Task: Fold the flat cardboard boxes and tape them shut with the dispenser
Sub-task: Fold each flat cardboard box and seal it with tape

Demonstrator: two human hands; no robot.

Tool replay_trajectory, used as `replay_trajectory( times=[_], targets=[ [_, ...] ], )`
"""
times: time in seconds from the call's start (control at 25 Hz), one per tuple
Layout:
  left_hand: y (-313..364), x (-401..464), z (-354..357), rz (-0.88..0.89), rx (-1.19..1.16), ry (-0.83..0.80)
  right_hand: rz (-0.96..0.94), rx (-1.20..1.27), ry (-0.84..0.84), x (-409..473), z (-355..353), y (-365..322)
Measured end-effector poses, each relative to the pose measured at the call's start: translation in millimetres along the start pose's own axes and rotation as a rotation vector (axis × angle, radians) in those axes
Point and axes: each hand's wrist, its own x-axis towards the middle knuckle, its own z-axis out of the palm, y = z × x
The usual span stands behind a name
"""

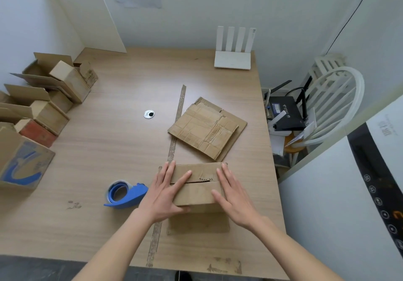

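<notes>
A small brown cardboard box [197, 190] stands near the table's front edge, its two top flaps folded down and meeting at a seam. My left hand [168, 190] lies flat on the box's left side, thumb across the top flaps. My right hand [232, 195] presses the right side with fingers spread. A blue tape dispenser [125, 194] with a clear roll lies on the table just left of my left hand. Behind the box, a stack of flat cardboard boxes [207, 128] rests on the table.
Several folded boxes [41, 106] are lined up along the left edge of the wooden table [122, 150]. A white router [234, 49] stands at the back. A strip of old tape runs down the table's middle. A white chair [331, 106] holding black devices stands to the right.
</notes>
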Motion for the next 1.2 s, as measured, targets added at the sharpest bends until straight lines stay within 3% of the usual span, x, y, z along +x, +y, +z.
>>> replay_trajectory(
  times=[0.16,0.44,0.56,0.68,0.8,0.88,0.96,1.08,1.2],
  targets=[
    [1.1,1.1,1.3,0.011,-0.049,0.007,0.05,-0.144,0.059,6.0,7.5,-8.1],
    [-11.0,2.6,2.9,0.116,-0.073,0.006,0.12,-0.11,0.108,-1.0,22.8,-17.0],
    [-22.1,-3.7,-4.3,0.139,-0.186,0.02,0.138,-0.109,0.099,-2.1,23.7,-21.3],
    [-53.7,-25.2,2.1,-0.02,-0.311,0.258,0.16,-0.113,0.09,-4.3,22.1,-25.9],
    [-106.5,-60.8,29.9,-0.335,-0.163,0.399,0.181,-0.124,0.097,-5.0,22.0,-31.7],
    [-131.6,-73.3,45.2,-0.476,-0.067,0.22,0.202,-0.132,0.104,-5.3,21.0,-35.5],
    [-140.4,-70.9,48.6,-0.495,0.035,0.052,0.231,-0.177,0.126,-5.8,19.4,-38.7],
    [-138.4,-54.3,49.8,-0.463,0.083,-0.022,0.285,-0.316,0.16,-3.4,15.3,-45.4],
    [-138.4,-49.9,46.8,-0.424,-0.095,-0.059,0.291,-0.374,0.165,1.3,12.0,-55.5]
  ],
)
